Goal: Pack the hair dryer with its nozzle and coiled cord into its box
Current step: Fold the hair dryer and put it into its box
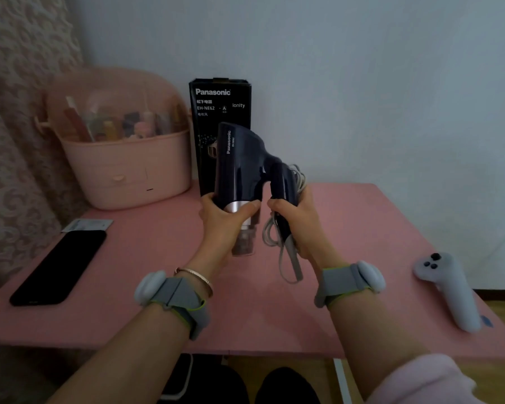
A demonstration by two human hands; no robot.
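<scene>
Hands hold the hair dryer (239, 164) in the air above the middle of the pink worktop (146, 272), in front of its box (220, 112). The left hand (226, 220) wraps the silver band at the barrel's lower end, fingers (209, 202) curled around one side and the thumb pressed across the other; the translucent nozzle (243, 242) sticks down below that grip, toward the person. The right hand (296, 220) closes around the folded handle together with the grey coiled cord (274, 237), whose loops hang beneath the palm and bunch behind the handle; a grey plug end dangles lowest. The dryer's dark blue body points up and away, its printed brand name readable along the barrel.

The black box stands upright at the worktop's far edge, against the wall, its top flaps open. Just to its left a pink storage basket (123, 167) with a clear domed lid holds bottles and tubes. A black phone (60, 266) lies flat near the left edge, a small white packet (86, 225) touching its far end. A pale grey controller (446, 290) rests near the right edge. Both wrists wear grey strap bands, and the left wrist also carries a bangle (197, 277).
</scene>
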